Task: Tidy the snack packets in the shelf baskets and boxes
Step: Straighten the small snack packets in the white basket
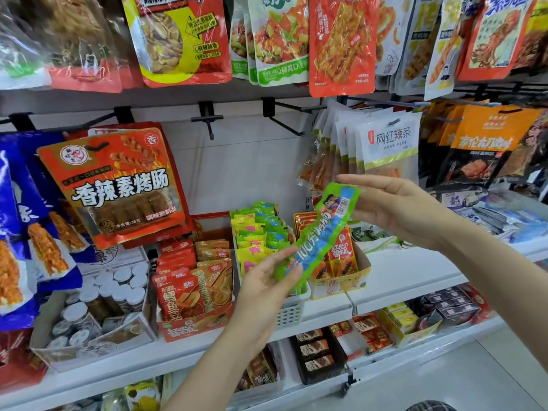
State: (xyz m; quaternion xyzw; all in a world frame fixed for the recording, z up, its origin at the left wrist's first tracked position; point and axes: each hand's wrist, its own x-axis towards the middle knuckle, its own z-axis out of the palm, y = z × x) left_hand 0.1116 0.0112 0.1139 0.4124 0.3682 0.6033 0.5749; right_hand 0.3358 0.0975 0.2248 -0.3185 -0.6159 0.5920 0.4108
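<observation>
Green/blue snack packet [318, 232] held up in front of the shelf [400, 271], above the white basket [292, 312] w/ matching green + yellow packets [258, 229]. Left hand [267, 280] pinches its lower end, right hand [394, 209] holds the top end, fingers mostly straight. Looks light, thin, floppy; film prob slick, contents soft-ish. Best grip: flat sealed ends, not the middle. Likely goes upright into the basket row; watch it doesn't buckle or knock neighbours.

This is a shop's snack aisle. Sealed snack bags [112, 185] hang in rows from black peg hooks [207, 120], and white shelves [400, 271] below carry open display boxes [195, 324] crammed with small packets.
</observation>
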